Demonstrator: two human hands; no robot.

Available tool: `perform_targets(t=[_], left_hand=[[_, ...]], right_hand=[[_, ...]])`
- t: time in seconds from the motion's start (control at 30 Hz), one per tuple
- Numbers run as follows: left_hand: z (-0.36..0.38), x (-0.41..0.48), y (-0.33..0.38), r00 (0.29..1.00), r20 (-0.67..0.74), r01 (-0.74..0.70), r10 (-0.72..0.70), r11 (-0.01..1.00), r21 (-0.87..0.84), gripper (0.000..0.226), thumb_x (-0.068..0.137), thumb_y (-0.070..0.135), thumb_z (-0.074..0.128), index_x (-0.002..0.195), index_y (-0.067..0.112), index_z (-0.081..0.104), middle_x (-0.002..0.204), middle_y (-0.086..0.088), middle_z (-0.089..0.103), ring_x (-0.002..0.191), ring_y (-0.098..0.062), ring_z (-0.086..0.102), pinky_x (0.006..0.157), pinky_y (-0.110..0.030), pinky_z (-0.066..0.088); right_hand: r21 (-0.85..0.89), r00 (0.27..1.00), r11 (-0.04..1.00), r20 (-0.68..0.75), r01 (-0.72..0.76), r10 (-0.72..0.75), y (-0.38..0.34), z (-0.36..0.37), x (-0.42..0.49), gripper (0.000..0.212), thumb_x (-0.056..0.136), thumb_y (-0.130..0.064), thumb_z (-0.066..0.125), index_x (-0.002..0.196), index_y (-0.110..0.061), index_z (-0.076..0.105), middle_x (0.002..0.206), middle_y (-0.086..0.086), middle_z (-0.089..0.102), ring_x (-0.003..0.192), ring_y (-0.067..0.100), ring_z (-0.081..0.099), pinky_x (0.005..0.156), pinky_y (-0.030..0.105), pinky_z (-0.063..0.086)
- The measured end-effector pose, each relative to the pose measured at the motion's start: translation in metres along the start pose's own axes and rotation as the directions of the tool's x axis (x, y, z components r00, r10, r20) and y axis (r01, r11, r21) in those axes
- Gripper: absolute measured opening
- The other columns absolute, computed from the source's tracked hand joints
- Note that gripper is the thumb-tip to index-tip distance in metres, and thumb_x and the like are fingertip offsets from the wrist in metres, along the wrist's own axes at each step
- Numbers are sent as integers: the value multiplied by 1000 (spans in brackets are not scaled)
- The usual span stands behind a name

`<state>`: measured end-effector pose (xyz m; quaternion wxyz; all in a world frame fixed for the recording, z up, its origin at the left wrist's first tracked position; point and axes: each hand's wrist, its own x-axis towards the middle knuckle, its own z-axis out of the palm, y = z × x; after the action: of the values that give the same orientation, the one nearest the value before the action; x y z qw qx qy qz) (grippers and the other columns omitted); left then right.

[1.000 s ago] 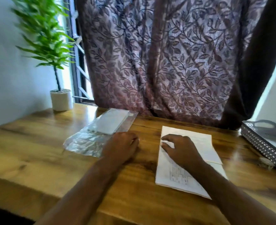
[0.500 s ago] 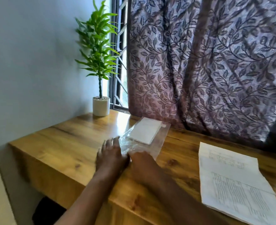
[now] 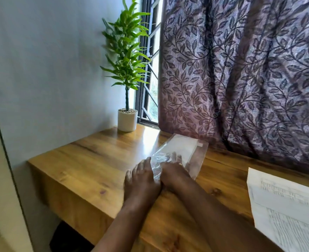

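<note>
The clear plastic bag [image 3: 195, 160], a flat white pack [image 3: 181, 148] inside, lies on the table [image 3: 95, 160]. The left hand [image 3: 141, 180] presses its crumpled mouth with straight fingers. The right hand [image 3: 173, 175] has its fingers under the film, grip unclear. Opening is likely in hand; next, part the mouth.

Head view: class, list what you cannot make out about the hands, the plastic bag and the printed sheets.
Head view throughout.
Right hand: front part veiled by the crinkled plastic bag, so its grip is unclear.
White flat item inside the bag: plastic and glare blur any markings.
Printed sheets: cut off by the right edge; text too blurred to read.
</note>
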<state>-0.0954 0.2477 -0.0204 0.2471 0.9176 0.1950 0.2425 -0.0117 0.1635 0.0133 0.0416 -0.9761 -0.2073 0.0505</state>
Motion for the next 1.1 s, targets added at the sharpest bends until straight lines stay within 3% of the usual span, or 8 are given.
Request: perform_targets(t=[0.1, 0.17, 0.23, 0.4, 0.57, 0.7, 0.93, 1.1], left_hand=[[1, 1, -2, 1000, -6, -5, 5, 1000, -2, 74, 90, 54, 51, 154, 28, 23, 157, 5, 36, 144, -16, 34, 121, -42, 18], [1, 2, -2, 1000, 6, -3, 3, 1000, -10, 77, 88, 51, 54, 154, 27, 23, 158, 5, 36, 145, -16, 33, 121, -42, 18], [1, 2, -2, 1000, -7, 0, 0, 1000, -22, 79, 85, 49, 56, 153, 26, 24, 158, 6, 37, 144, -15, 34, 121, -42, 18], [1, 3, -2, 1000, -20, 5, -5, 999, -33, 80, 84, 50, 57, 153, 26, 25, 156, 7, 40, 142, -15, 37, 121, -41, 20], [2, 3, -3, 999, -29, 20, -21, 999, -35, 77, 84, 48, 56, 152, 27, 27, 155, 8, 40, 142, -15, 38, 121, -40, 21], [3, 4, -3, 999, -42, 26, -28, 999, -46, 69, 90, 47, 53, 151, 27, 29, 155, 8, 41, 142, -14, 38, 119, -39, 20], [-1, 2, -3, 998, -46, 34, -40, 990, -135, 64, 95, 53, 43, 152, 26, 27, 155, 6, 44, 141, -17, 40, 118, -42, 25], [-5, 1, -3, 1000, -27, 10, -13, 995, -97, 80, 82, 55, 62, 149, 29, 27, 147, 6, 51, 134, -18, 47, 113, -41, 36]], right_hand=[[-59, 1000, 998, 15, 10, -9, 3, 4, 10, 66, 90, -20, 62, 152, -25, 40, 168, 12, 14, 154, 32, 13, 123, 57, 8], [-115, 997, 993, -66, 37, -45, 1, -1, 9, 43, 96, -20, 56, 138, -22, 55, 150, 10, 49, 142, 30, 39, 120, 57, 15], [-162, 974, 984, -200, 79, -111, -2, -6, 9, 27, 99, -13, 49, 121, -16, 64, 127, 12, 64, 127, 32, 54, 114, 53, 28], [-141, 980, 989, -186, 41, -67, -9, 0, 23, 33, 102, -22, 53, 133, -12, 60, 139, 20, 56, 131, 41, 49, 107, 49, 42], [-295, 957, 941, -182, 167, -227, -12, -2, 18, 35, 93, 3, 50, 124, -5, 64, 127, 17, 65, 118, 38, 62, 95, 46, 54], [-340, 922, 922, -263, 187, -284, -14, -5, 3, 25, 94, -6, 52, 113, -11, 67, 117, 9, 69, 111, 33, 66, 85, 39, 50], [-265, 850, 921, -374, 285, -371, -14, -23, -53, 26, 99, -25, 48, 122, -14, 56, 111, 9, 71, 99, 33, 70, 72, 36, 44], [-206, 804, 916, -439, 345, -401, -2, -49, -89, 24, 97, -25, 54, 120, -23, 47, 109, 6, 69, 95, 31, 69, 67, 34, 38]])
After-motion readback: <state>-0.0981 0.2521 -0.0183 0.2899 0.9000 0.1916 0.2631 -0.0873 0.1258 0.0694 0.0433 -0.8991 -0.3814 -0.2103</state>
